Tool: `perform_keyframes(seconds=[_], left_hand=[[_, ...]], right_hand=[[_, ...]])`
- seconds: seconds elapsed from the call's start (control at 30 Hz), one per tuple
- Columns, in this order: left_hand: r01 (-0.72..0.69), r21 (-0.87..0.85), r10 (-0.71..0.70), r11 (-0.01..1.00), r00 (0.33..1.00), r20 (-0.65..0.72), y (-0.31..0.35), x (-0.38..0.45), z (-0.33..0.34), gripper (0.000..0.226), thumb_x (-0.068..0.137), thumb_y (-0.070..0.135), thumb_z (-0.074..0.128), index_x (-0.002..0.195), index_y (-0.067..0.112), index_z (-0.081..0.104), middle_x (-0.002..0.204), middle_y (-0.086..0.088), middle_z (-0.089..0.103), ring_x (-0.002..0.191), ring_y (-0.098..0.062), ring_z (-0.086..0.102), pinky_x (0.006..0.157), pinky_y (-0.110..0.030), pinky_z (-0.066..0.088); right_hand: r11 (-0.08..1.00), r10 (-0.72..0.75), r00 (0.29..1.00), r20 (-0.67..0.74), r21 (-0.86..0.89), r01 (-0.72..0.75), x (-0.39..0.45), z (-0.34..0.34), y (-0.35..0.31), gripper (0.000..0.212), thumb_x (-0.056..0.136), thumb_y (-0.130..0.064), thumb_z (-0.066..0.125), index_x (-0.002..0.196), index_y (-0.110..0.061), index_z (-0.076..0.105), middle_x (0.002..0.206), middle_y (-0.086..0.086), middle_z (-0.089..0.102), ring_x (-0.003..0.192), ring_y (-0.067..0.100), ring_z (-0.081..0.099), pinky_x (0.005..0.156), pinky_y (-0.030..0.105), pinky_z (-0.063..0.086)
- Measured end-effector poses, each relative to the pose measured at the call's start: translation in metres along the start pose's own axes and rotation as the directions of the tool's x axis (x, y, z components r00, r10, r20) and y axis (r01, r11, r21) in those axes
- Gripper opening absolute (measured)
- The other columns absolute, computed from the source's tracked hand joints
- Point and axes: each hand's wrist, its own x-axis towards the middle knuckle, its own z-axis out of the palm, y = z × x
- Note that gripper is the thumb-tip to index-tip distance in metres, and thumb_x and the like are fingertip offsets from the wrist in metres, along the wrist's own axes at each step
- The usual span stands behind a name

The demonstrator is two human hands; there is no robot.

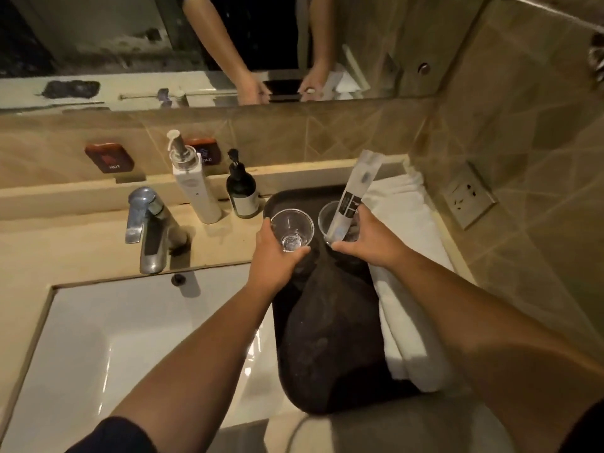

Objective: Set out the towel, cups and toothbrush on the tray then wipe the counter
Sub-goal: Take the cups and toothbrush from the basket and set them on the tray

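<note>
A dark tray [330, 348] lies on the counter to the right of the sink. Along its right side lies a folded white towel [405, 250]. At the tray's far end stand two clear cups. My left hand [276, 256] grips the left cup [292, 228]. Around the right cup [331, 220] my right hand [367, 240] is closed. Out of that cup a wrapped toothbrush packet [358, 191] rises, leaning to the right.
A white pump bottle [194, 188] and a dark pump bottle [242, 191] stand at the back ledge left of the tray. The chrome faucet [147, 223] overhangs the white sink [130, 348]. A wall socket [469, 194] is on the right wall; a mirror is above.
</note>
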Motion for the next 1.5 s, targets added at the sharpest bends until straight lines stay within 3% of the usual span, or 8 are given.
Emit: perform_keyframes(seconds=[0.7,0.87,1.0,1.1,1.2,1.3,1.4,1.5], left_hand=[[0.083,0.152,-0.094,0.985,0.993,0.067,0.003,0.034,0.005,0.110,0.073,0.049,0.085,0.157,0.022,0.019,0.161,-0.004,0.033,0.143,-0.027,0.040,0.113,-0.045,0.038],[0.079,0.171,-0.096,0.982,0.991,0.097,0.005,0.036,0.001,0.111,0.074,0.048,0.085,0.157,0.022,0.018,0.162,-0.005,0.032,0.144,-0.029,0.039,0.113,-0.046,0.037],[0.078,0.157,-0.095,0.984,0.990,0.108,0.003,0.035,0.000,0.110,0.074,0.048,0.084,0.157,0.023,0.017,0.162,-0.004,0.032,0.144,-0.029,0.039,0.113,-0.045,0.037],[0.075,0.154,-0.093,0.985,0.990,0.110,0.003,0.035,0.000,0.108,0.075,0.047,0.085,0.157,0.023,0.018,0.161,-0.004,0.033,0.143,-0.029,0.040,0.112,-0.045,0.038],[0.077,0.143,-0.093,0.987,0.989,0.112,0.005,0.035,0.000,0.107,0.075,0.044,0.085,0.156,0.024,0.019,0.160,-0.004,0.035,0.142,-0.029,0.041,0.111,-0.045,0.039],[0.071,0.126,-0.086,0.990,0.989,0.119,0.007,0.034,-0.002,0.105,0.075,0.041,0.086,0.155,0.022,0.021,0.158,-0.004,0.037,0.141,-0.029,0.043,0.111,-0.043,0.039],[0.070,0.112,-0.084,0.991,0.988,0.132,0.009,0.033,-0.003,0.106,0.075,0.039,0.087,0.156,0.021,0.021,0.157,-0.005,0.038,0.140,-0.029,0.043,0.111,-0.042,0.039],[0.076,0.087,-0.088,0.993,0.987,0.137,0.011,0.033,-0.004,0.109,0.074,0.037,0.088,0.157,0.021,0.019,0.158,-0.005,0.037,0.142,-0.029,0.041,0.112,-0.043,0.038]], right_hand=[[0.988,0.104,0.969,0.223,0.090,-0.127,0.044,-0.015,0.018,0.111,0.056,-0.044,0.084,0.146,-0.028,0.021,0.145,0.004,0.047,0.128,0.026,0.051,0.108,0.051,0.041],[0.975,0.101,0.965,0.240,0.168,-0.144,0.046,-0.020,0.019,0.108,0.064,-0.030,0.087,0.148,-0.026,0.019,0.148,0.002,0.043,0.132,0.026,0.046,0.110,0.050,0.038],[0.967,0.124,0.984,0.125,0.208,-0.148,0.045,-0.027,0.022,0.078,0.076,-0.035,0.081,0.139,-0.025,0.037,0.141,-0.006,0.048,0.135,0.020,0.043,0.104,0.035,0.037],[0.924,0.248,0.965,-0.086,0.321,-0.209,0.051,-0.034,0.017,0.077,0.085,-0.036,0.073,0.148,-0.016,0.034,0.149,0.004,0.045,0.133,0.020,0.045,0.109,0.041,0.038],[0.927,0.261,0.950,-0.172,0.321,-0.196,0.063,-0.040,0.005,0.051,0.091,-0.029,0.066,0.137,-0.014,0.052,0.131,0.005,0.060,0.116,0.018,0.058,0.104,0.042,0.045],[0.942,0.236,0.952,-0.196,0.289,-0.174,0.071,-0.037,-0.006,0.011,0.092,-0.023,0.062,0.099,-0.017,0.069,0.094,0.000,0.069,0.087,0.015,0.062,0.084,0.034,0.051],[0.938,0.237,0.949,-0.209,0.304,-0.167,0.073,-0.033,-0.013,0.021,0.092,-0.022,0.062,0.070,-0.020,0.062,0.067,-0.005,0.058,0.061,0.010,0.049,0.060,0.026,0.042],[0.927,0.213,0.957,-0.198,0.350,-0.134,0.067,-0.036,-0.022,0.026,0.091,-0.024,0.063,0.067,-0.019,0.056,0.061,-0.007,0.052,0.057,0.008,0.043,0.058,0.025,0.038]])
